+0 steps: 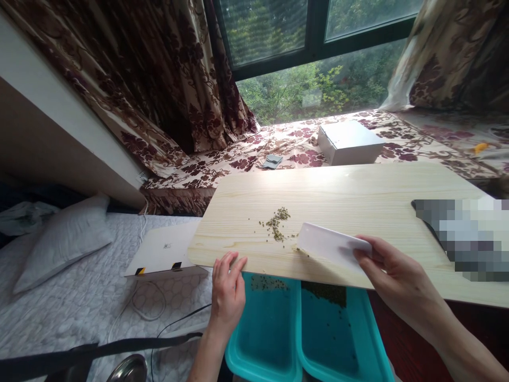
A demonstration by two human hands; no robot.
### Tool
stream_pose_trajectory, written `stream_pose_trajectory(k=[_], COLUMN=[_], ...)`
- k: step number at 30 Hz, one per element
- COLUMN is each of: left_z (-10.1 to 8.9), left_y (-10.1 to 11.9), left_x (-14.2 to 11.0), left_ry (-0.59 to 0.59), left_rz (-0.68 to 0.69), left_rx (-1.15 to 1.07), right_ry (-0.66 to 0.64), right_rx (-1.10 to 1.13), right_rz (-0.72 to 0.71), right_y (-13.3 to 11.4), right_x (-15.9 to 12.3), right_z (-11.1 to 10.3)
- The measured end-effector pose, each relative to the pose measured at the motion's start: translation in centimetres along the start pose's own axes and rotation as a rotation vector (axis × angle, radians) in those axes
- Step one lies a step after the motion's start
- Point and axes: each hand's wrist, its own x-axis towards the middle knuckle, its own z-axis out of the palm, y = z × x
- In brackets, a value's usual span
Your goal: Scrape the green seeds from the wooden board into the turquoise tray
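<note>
My right hand [393,273] is closed on the near end of a white, flat rectangular piece that looks like a shallow tray or lid [330,245]. Its far end meets the light wooden tabletop [369,196], just right of a loose scatter of small green beans [276,225]. My left hand [228,294] rests its fingers, slightly apart, on the table's front edge, holding nothing. Below that edge sits a turquoise bin with two compartments [300,329]. Some beans lie in the left compartment, and a denser heap [326,293] fills the back of the right one, partly hidden by the table.
A silver-grey box [350,142] and a small grey cloth-like item [272,161] lie on the patterned window seat. A blurred-out object [465,239] occupies the table's right end. At left are a white box [163,249], cables, a pillow [63,239] and a black strap [99,350].
</note>
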Motion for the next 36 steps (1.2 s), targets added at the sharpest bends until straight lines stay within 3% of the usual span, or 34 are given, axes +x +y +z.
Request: stream_pose_trajectory(k=[16,28,36], left_z=[-0.1,-0.1,-0.2], left_y=[0.1,0.1,0.2], left_x=[0.1,-0.1,0.0], left_ry=[-0.001,-0.004,-0.005], left_rz=[0.005,0.014,0.014], left_rx=[0.003,0.015,0.018], right_ry=[-0.021,-0.013,-0.124], right_rx=[-0.011,0.027,0.021], right_rz=[-0.017,-0.137,-0.27], right_y=[0.2,-0.6,-0.6], right_x=[-0.1,-0.9,-0.5], right_z=[0.2,0.0,1.6])
